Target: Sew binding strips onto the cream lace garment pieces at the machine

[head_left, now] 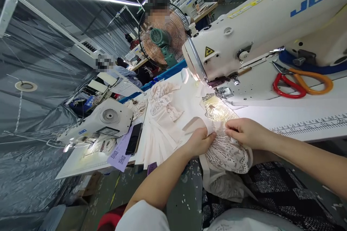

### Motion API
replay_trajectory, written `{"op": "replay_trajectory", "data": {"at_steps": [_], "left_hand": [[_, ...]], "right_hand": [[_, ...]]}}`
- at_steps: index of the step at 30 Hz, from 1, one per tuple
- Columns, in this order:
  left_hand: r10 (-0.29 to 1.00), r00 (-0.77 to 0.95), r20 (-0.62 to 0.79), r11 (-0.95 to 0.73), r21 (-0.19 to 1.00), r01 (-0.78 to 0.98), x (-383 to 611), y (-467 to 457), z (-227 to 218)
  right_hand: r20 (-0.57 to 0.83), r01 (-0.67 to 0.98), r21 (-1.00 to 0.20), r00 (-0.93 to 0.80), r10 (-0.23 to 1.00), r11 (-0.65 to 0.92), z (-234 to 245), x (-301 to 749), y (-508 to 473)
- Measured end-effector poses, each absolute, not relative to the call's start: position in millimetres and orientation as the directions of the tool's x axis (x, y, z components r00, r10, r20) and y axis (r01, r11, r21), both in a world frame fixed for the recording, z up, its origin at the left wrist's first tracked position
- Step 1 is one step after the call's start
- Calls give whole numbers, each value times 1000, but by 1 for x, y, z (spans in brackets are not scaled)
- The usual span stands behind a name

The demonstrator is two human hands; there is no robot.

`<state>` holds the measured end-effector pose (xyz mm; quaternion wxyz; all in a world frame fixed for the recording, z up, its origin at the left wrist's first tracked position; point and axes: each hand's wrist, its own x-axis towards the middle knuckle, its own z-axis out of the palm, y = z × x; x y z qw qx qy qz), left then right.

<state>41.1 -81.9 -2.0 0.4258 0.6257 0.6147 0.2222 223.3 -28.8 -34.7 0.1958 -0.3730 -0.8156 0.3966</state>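
Note:
A cream lace garment piece (227, 153) hangs over the table's front edge, its lower part drooping toward my lap. My left hand (201, 140) pinches the piece's upper left edge, where a plain cream strip sticks up. At its upper right edge, my right hand (241, 131) grips the same piece between thumb and fingers. Just beyond both hands is the lit needle area of a white sewing machine (249, 36), with shiny yellowish tape (217, 108) on the bed. The garment lies in front of the presser foot (225, 93), apart from it.
Lace pieces and long cream strips (162, 126) lie on the table to the left. Beside them are a black phone (134, 138) and a purple paper (119, 155). Scissors (300, 81) with red and orange handles rest at right. A fan (162, 38) and another sewing machine (105, 119) stand beyond.

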Motion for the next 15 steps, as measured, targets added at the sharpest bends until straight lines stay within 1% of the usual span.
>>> {"op": "replay_trajectory", "data": {"at_steps": [2,4,6,8,10,12,13,14,15], "left_hand": [[961,67,-269,204,849,488,44,-87,-4],[946,-3,-323,310,907,284,49,-96,-6],[910,-36,-413,414,909,40,57,-106,-9],[864,-26,-503,493,856,-157,65,-116,-12],[829,19,-558,535,785,-313,71,-123,-13],[817,73,-572,541,716,-441,74,-126,-12],[816,94,-570,537,689,-488,75,-127,-11],[819,109,-563,529,667,-524,75,-127,-10],[823,123,-554,521,652,-550,76,-127,-10]], "right_hand": [[17,485,-781,-613,790,393,-32,224,-32],[19,529,-758,-566,824,381,-28,226,-36],[32,582,-717,-522,852,384,-23,230,-44],[32,613,-685,-513,858,392,-19,240,-53],[32,602,-711,-489,872,364,-19,258,-63],[58,568,-779,-359,932,267,-25,283,-73],[73,553,-810,-237,969,196,-31,296,-79],[56,523,-844,-143,988,123,-40,309,-85],[8,463,-883,-147,989,76,-50,320,-91]]}}
